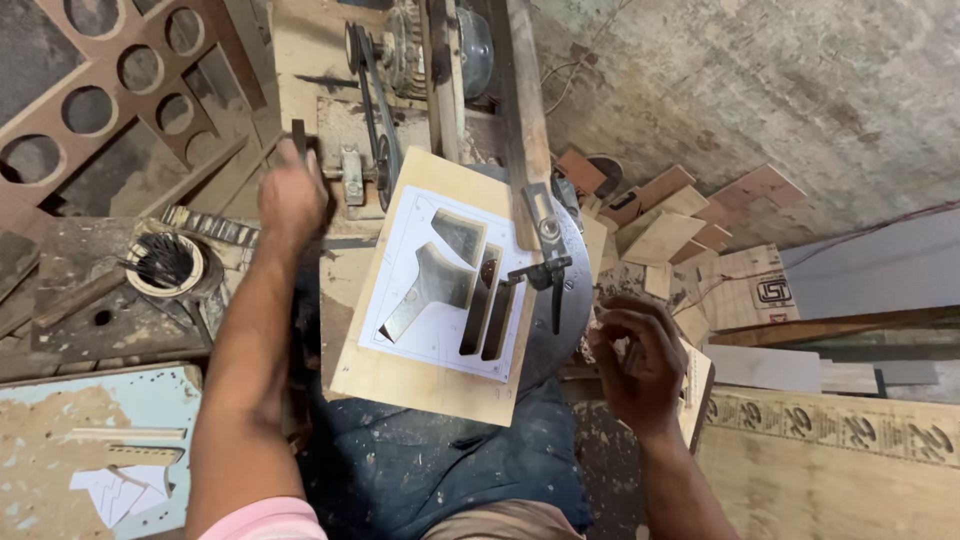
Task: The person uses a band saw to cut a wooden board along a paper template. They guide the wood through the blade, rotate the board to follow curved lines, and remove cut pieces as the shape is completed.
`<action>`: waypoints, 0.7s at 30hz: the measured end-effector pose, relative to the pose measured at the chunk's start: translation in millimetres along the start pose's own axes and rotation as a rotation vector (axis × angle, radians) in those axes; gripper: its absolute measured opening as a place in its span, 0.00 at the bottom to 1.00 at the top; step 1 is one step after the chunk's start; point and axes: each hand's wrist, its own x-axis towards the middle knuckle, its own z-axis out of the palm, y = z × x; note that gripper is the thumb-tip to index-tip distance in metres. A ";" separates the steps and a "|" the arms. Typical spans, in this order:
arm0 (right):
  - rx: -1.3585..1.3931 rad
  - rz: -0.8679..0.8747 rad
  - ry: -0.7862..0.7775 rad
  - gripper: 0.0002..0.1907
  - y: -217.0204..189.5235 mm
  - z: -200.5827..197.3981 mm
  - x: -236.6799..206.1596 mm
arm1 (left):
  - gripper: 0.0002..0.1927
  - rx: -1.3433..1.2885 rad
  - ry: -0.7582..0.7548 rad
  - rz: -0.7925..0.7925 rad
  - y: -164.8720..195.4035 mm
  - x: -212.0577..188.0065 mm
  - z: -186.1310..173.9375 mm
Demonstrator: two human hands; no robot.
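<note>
A plywood board lies on the round saw table. A white paper template is glued on it, and several shapes are cut out of it. The saw's arm and blade clamp hang over the board's right edge. My left hand is raised to the left of the board, blurred, with its fingers closed around a dark upright lever beside the belt drive. My right hand hovers at the table's right edge with curled fingers; whether it holds anything is unclear.
A motor with belt and pulley stands behind the board. Wood offcuts lie piled at the right, with printed plywood sheets below them. At the left are a panel with round holes, a ring holding dark blades and a pale blue board.
</note>
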 end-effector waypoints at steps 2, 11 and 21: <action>-0.015 -0.011 -0.011 0.12 3.4 -3.1 -1.3 | 0.25 -0.051 0.034 0.020 -14.7 -23.6 12.6; 0.016 -0.197 0.009 0.10 12.2 -6.9 29.6 | 0.23 -0.374 0.535 0.099 -40.3 -57.7 -32.3; 0.285 -0.153 0.116 0.17 -12.4 57.2 130.1 | 0.22 -0.462 0.169 0.422 144.9 -175.3 50.6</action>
